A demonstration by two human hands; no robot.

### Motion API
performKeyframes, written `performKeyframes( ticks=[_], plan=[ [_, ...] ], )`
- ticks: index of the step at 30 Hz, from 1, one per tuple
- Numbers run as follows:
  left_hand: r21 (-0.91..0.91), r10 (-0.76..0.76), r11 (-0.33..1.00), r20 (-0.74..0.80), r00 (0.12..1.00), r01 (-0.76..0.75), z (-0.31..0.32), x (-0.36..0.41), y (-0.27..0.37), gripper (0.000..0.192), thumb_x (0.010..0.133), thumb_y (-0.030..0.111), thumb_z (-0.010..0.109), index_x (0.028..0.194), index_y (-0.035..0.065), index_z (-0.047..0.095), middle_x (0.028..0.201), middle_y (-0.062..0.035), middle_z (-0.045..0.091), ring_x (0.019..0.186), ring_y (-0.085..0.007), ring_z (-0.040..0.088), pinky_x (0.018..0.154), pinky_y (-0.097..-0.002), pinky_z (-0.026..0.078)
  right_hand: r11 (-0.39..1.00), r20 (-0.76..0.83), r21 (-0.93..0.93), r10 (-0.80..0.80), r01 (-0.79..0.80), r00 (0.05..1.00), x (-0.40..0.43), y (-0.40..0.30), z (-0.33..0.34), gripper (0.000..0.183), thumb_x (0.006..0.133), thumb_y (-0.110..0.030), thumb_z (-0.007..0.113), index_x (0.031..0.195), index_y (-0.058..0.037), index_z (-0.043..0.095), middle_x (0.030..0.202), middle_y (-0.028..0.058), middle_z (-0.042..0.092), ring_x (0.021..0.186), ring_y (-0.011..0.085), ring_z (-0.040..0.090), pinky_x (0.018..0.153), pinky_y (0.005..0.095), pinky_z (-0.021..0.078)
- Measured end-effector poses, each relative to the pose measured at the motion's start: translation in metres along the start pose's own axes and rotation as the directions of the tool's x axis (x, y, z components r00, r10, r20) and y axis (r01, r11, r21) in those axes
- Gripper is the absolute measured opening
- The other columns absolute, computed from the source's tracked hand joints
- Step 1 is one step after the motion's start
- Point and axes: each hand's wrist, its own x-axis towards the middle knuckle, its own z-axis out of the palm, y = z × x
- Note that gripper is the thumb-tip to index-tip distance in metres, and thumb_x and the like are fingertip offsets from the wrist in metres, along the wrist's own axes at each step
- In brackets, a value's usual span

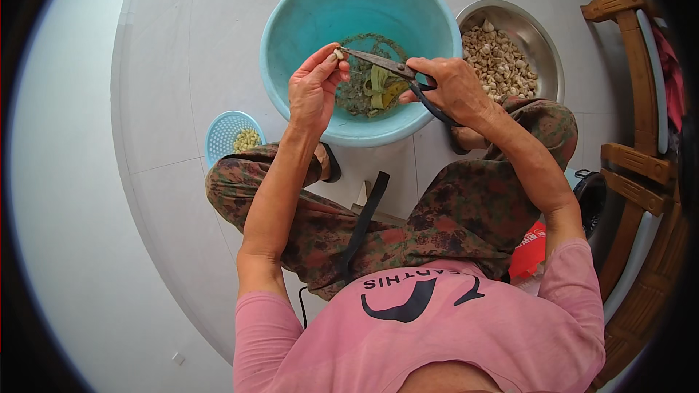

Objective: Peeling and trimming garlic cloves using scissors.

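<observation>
Above a large light-blue plastic basin (306, 5), my left hand (317, 84) pinches a garlic clove (338, 54) between thumb and fingertips. My right hand (453, 84) grips black-handled metal scissors (385, 61), whose tips are at the clove. Whether the blades are fully closed is too small to tell. In the basin's bottom lie scraps of skin and yellow-green peel (378, 87). A steel bowl (549, 54) with many unpeeled garlic cloves (499, 60) is right of the basin. At the left, a small blue perforated basket (218, 136) holds pale peeled cloves (247, 140).
Wooden furniture (636, 87) with carved parts stands along the right side. A dark bin (592, 202) and a red bag (529, 251) are near my right arm. My camouflage-trousered knees flank the basin's near side, and a black strap (366, 224) lies between my thighs.
</observation>
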Motion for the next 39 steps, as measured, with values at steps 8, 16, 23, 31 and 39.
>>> performKeyframes(
  ticks=[8, 16, 23, 31, 39],
  plan=[
    [0.154, 0.066, 0.986, 0.003, 0.998, -0.066, -0.003, 0.002, 0.0, 0.024, 0.077, 0.001, 0.056, 0.1, -0.0032, 0.051, 0.085, -0.0102, 0.058, 0.072, -0.0161, 0.056, 0.063, -0.0252, 0.045, 0.98, 0.093, 0.138, 0.133, -0.145, 0.987, 0.002, 0.0, 0.0, 0.04, 0.064, -0.038, 0.068, 0.082, -0.004, 0.058, 0.051, 0.0108, 0.05, 0.049, 0.0245, 0.052, 0.05, 0.0359, 0.0395],
    [0.234, 0.084, 0.97, -0.073, 0.994, -0.065, 0.0, 0.0, -0.001, 0.02, 0.076, 0.001, 0.058, 0.094, -0.0033, 0.053, 0.083, -0.011, 0.059, 0.071, -0.0167, 0.059, 0.061, -0.0248, 0.048, 0.995, -0.042, 0.073, 0.07, -0.067, 0.997, 0.001, 0.007, 0.0, 0.048, 0.062, -0.045, 0.068, 0.09, -0.0069, 0.058, 0.066, 0.0115, 0.055, 0.062, 0.0255, 0.055, 0.056, 0.0363, 0.0427],
    [0.147, 0.036, 0.989, -0.038, 0.999, -0.03, -0.002, 0.001, -0.001, 0.018, 0.078, 0.002, 0.055, 0.094, -0.0052, 0.056, 0.082, -0.0117, 0.06, 0.069, -0.016, 0.058, 0.059, -0.0241, 0.048, 0.995, -0.04, -0.076, 0.067, -0.07, 0.997, 0.0, 0.013, -0.004, 0.049, 0.063, -0.045, 0.066, 0.094, -0.0087, 0.056, 0.069, 0.0111, 0.055, 0.068, 0.0274, 0.057, 0.059, 0.0379, 0.0444],
    [0.109, -0.013, 0.994, 0.031, 0.999, 0.009, -0.003, 0.001, -0.001, 0.02, 0.081, 0.004, 0.051, 0.099, -0.0047, 0.054, 0.085, -0.0111, 0.059, 0.072, -0.0145, 0.056, 0.062, -0.0231, 0.046, 0.997, -0.039, -0.032, 0.063, -0.064, 0.997, 0.001, 0.01, -0.004, 0.05, 0.063, -0.045, 0.066, 0.095, -0.0091, 0.056, 0.07, 0.0102, 0.056, 0.065, 0.0258, 0.057, 0.059, 0.037, 0.0446],
    [0.049, -0.007, 0.999, 0.053, 0.999, 0.004, -0.007, 0.004, -0.002, 0.013, 0.08, 0.002, 0.053, 0.091, -0.0049, 0.055, 0.079, -0.0124, 0.058, 0.068, -0.0158, 0.056, 0.061, -0.0242, 0.047, 0.998, 0.016, -0.013, 0.064, -0.064, 0.998, -0.001, 0.01, -0.005, 0.05, 0.062, -0.043, 0.068, 0.097, -0.0085, 0.057, 0.07, 0.0099, 0.055, 0.064, 0.0246, 0.056, 0.058, 0.0356, 0.0442]
  ],
)
